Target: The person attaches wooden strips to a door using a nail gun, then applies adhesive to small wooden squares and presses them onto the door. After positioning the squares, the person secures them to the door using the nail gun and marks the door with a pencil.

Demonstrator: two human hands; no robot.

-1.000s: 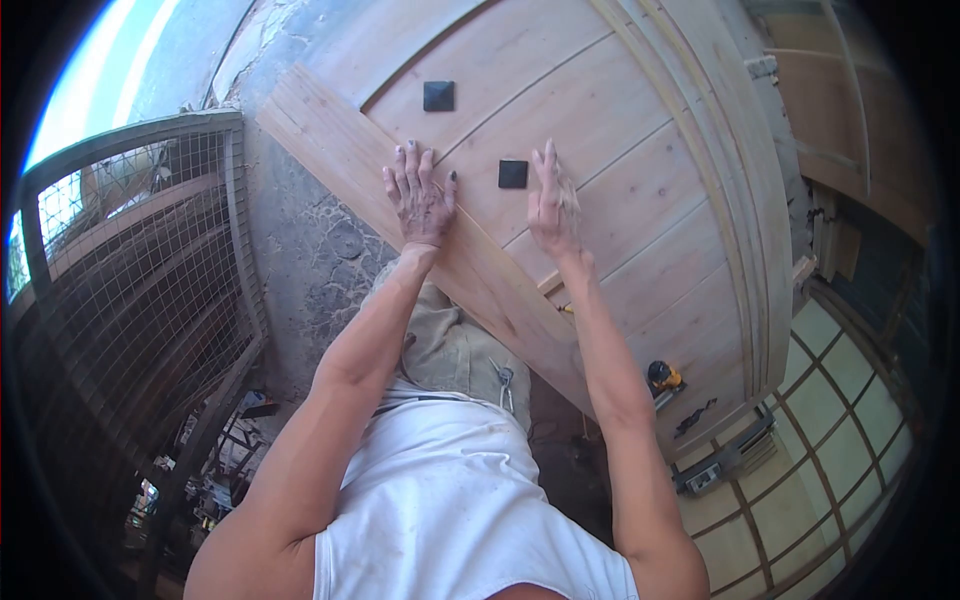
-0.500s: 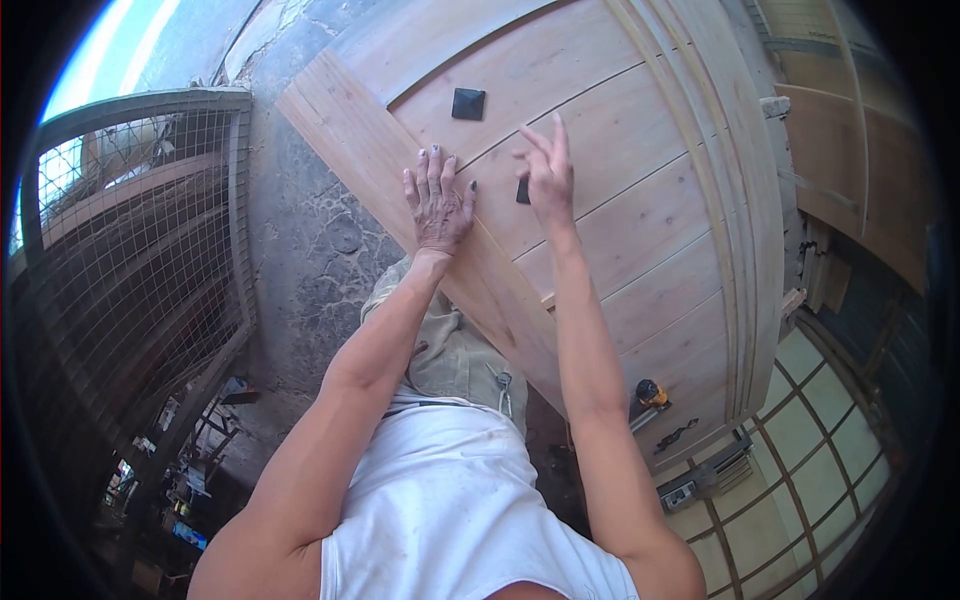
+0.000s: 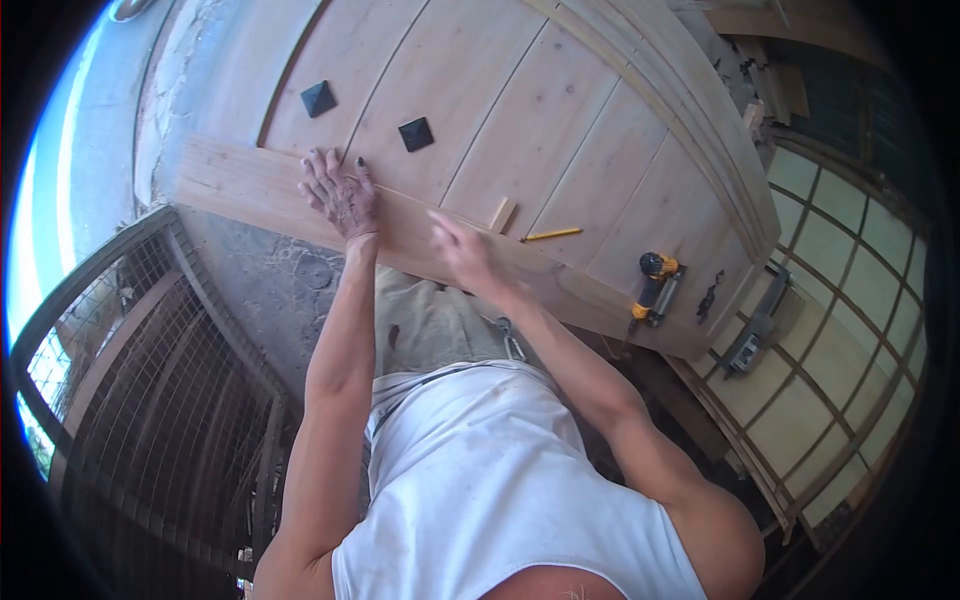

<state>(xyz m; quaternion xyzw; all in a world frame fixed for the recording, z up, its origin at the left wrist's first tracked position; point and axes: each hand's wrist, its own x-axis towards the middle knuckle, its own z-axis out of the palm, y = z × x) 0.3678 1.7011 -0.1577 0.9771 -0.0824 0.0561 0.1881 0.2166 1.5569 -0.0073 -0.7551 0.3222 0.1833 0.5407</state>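
My left hand [image 3: 343, 195] lies flat with fingers spread on the pale edge board of a large wooden door panel [image 3: 610, 130]. My right hand [image 3: 465, 252] hovers at that edge board, blurred, its index finger stretched out and nothing visible in it. Beyond my hands, two black pyramid-shaped caps, a left one [image 3: 319, 98] and a right one [image 3: 415, 135], rest on the planks. To the right of my right hand are a small wood block [image 3: 503, 215] and a yellow pencil [image 3: 553, 235].
A yellow-and-black power tool [image 3: 655, 290] and a dark ornate metal piece [image 3: 710, 297] lie at the panel's right end. A wire-mesh frame [image 3: 150, 360] stands at left. Beyond the panel at right is a gridded panel [image 3: 850, 270] with a grey tool [image 3: 755, 325].
My view has turned, so the panel appears rotated. My right hand has drawn back from beside the right cap to the edge board, uncovering that cap, the block and the pencil. My left hand stays on the board.
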